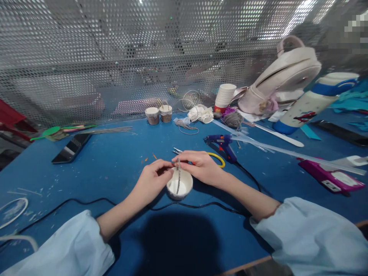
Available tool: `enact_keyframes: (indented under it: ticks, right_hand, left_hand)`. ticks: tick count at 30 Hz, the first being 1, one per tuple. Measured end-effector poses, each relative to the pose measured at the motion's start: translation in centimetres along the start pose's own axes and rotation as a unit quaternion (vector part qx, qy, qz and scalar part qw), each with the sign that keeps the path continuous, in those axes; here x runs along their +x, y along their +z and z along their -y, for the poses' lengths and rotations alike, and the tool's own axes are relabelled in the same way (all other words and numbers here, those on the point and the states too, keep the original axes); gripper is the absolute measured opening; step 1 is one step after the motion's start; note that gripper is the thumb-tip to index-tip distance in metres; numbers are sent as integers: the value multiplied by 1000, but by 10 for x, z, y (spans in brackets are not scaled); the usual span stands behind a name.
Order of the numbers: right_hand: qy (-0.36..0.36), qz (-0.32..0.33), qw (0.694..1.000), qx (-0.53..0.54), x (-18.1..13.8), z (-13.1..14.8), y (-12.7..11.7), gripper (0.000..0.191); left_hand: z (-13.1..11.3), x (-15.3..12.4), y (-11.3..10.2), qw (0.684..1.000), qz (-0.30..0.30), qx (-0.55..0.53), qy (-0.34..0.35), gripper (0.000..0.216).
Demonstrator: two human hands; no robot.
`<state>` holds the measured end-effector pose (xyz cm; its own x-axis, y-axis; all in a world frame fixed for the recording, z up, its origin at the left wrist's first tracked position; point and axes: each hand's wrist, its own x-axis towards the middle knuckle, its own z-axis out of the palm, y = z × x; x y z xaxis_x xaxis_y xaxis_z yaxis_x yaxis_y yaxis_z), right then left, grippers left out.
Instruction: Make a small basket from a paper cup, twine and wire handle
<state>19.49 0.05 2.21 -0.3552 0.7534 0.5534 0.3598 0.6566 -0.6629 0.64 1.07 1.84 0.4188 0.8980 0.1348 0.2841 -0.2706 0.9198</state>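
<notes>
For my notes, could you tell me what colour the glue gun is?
The glue gun is blue; head view.

A blue table held a phone, a glue gun, a white cup, a bottle and a bag.

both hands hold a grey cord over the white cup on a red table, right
Not quite: the head view shows the table is blue, not red. The left hand and right hand do hold the grey cord over the white cup.
</notes>
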Motion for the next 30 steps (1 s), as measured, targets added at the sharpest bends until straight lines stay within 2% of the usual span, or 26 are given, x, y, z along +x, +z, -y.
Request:
enact_keyframes:
  ticks: [4, 7, 10, 15, 18, 21, 23, 24, 26, 27, 30]
  right_hand:
    - [-34, -14, 999, -14, -2, 4, 2, 16]
    - [-52, -29, 998, -15, -3, 8, 5, 15]
    - [-51, -29, 998, -14, -4, 11, 8, 14]
    - [-29, -1, 999, -33, -7, 23, -1, 19]
    - [29, 24, 996, -87, -19, 35, -26, 21]
    - [146, 34, 975, -163, -43, 37, -63, 23]
    - [273, 53, 933, -230, -58, 27, -89, 31]
    - [327, 50, 902, -279, -62, 19, -100, 35]
    - [394, 0, 842, -369, -65, -2, -116, 39]
    - [404, -26, 833, -377, -63, -13, -121, 44]
    - [405, 27, 866, -293, -48, -43, -123, 45]
  left_hand:
    - [-3, -3, 2, 1000, -2, 11, 14, 16]
    - [-5, -5, 2, 996, -29, 31, 73, 10]
    - [-4, -6, 2, 990, -48, 40, 130, 9]
    - [5, -6, 0, 982, -67, 41, 172, 8]
    - [10, -6, -1, 982, -73, 43, 167, 9]
    - [11, -6, -1, 984, -73, 42, 156, 9]
    - [10, -5, 0, 984, -71, 40, 158, 9]
    - [10, -4, 0, 984, -68, 40, 160, 9]
    - [10, -3, 1, 983, -65, 42, 168, 9]
    - [10, -3, 1, 982, -66, 43, 172, 9]
    - [9, -1, 0, 979, -74, 46, 186, 6]
